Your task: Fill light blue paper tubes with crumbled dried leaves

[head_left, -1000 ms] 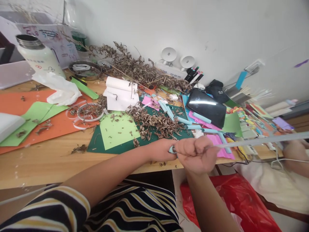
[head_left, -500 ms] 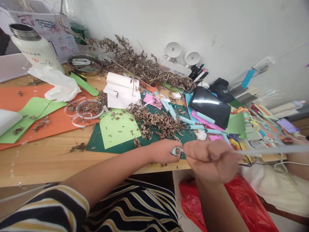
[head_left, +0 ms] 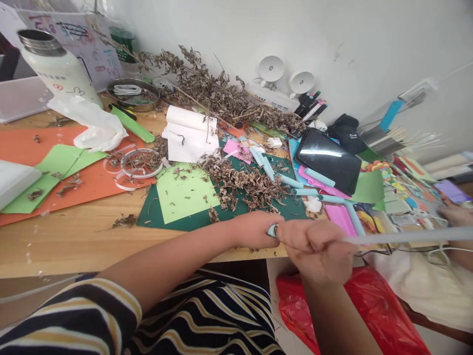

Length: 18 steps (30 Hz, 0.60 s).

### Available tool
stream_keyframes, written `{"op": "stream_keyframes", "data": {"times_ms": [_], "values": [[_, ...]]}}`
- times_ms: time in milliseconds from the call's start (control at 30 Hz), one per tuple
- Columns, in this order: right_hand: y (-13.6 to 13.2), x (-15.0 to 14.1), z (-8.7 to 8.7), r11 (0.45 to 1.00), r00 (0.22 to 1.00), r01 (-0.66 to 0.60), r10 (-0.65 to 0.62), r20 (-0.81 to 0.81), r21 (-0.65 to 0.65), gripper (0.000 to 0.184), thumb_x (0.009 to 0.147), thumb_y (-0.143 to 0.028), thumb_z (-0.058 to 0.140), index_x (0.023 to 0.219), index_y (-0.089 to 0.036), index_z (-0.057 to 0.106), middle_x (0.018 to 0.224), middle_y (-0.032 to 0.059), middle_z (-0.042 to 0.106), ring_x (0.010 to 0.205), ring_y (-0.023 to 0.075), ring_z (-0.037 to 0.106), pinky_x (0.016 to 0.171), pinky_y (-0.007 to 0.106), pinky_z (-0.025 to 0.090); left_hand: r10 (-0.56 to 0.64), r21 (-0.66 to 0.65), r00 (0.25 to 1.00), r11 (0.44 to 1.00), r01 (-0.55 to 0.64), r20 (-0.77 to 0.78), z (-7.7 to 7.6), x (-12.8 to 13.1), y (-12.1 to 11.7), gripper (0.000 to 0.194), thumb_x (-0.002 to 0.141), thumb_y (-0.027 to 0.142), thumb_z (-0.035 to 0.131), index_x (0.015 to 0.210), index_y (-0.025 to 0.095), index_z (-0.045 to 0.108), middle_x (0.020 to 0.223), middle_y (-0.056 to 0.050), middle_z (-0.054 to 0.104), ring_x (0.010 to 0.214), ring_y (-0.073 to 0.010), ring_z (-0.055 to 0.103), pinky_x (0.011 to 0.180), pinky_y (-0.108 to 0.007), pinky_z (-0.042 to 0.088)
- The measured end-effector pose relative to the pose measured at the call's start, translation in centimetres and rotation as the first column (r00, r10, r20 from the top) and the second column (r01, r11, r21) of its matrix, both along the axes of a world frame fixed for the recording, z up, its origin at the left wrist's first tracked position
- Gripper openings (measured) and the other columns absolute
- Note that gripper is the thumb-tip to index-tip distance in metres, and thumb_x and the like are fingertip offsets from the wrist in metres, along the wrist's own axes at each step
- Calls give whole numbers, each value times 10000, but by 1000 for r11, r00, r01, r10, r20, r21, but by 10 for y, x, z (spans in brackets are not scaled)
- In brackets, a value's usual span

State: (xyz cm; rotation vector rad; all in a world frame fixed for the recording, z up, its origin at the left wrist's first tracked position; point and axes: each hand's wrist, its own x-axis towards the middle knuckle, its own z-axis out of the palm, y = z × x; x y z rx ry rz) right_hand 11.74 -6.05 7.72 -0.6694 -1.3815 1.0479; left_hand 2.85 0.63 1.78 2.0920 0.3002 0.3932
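Note:
My left hand is wrapped round a light-blue paper tube, of which only the open end shows. My right hand is closed in a fist round a thin whitish rod that sticks out to the right. The two fists touch or nearly touch, and the right one hides where the rod meets the tube. Behind them a heap of dried brown leaves lies on a dark green mat, partly over a light-green paper sheet.
Rolled blue tubes and a black tablet lie on the right. Dried branches stretch along the wall. An uncapped bottle stands far left. Another person's hand is at the right edge; a red plastic bag hangs below.
My right fist has moved left, close against my left hand, bringing the rod along. The leaf-filled tube opening that showed between the hands is now mostly covered. The view has shifted slightly.

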Motion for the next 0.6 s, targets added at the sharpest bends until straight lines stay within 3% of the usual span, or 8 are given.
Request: {"op": "stream_keyframes", "data": {"times_ms": [467,600], "values": [[-4,1,6,998,998,59,-59,11,20,476,755,-561,326,513,-180,174,431,-54,154,389,83,217,403,248,220,17,130,995,992,-4,-101,-3,2,-1,90,659,267,454,724,205,448,675,27,550,631,-129,516,529,-196,373],[-5,5,10,1000,998,5,-4,60,-28,498,739,-567,353,502,-173,164,418,-49,138,376,83,210,382,243,207,7,122,996,993,3,-89,0,0,0,97,648,243,470,735,202,457,695,26,553,647,-126,516,543,-194,376]]}}
